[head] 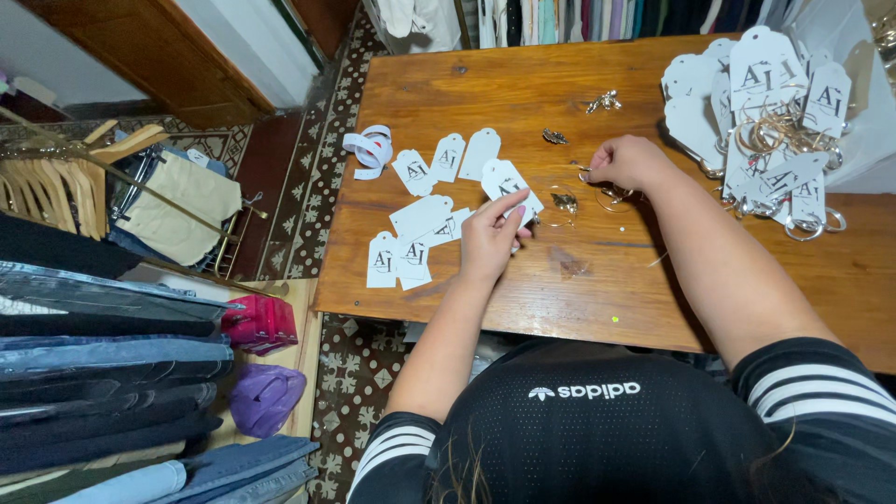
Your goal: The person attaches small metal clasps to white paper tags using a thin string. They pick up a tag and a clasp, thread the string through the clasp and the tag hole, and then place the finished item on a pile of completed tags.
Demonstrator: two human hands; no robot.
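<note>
In the head view, a white paper tag [507,179] is being pressed and pinched at its edge by the fingertips of the left hand [489,238], on the wooden table [523,84], among other loose white tags [420,224] that are being left scattered to its left. A thin gold hoop earring [611,194] is being pinched between the closed fingers of the right hand [631,162], just right of the tag; how firmly it is being gripped cannot be told. Small gold pieces [564,201] are lying between the hands, and two more [555,136] are lying farther up the table. A heap of finished tags with hoops [779,112] is being kept at the far right, and a roll of white ribbon [370,147] at the left. The tag is judged likely to be torn or creased if the wire is being forced through off-centre; the small loose pieces could be brushed off the table by a forearm.
</note>
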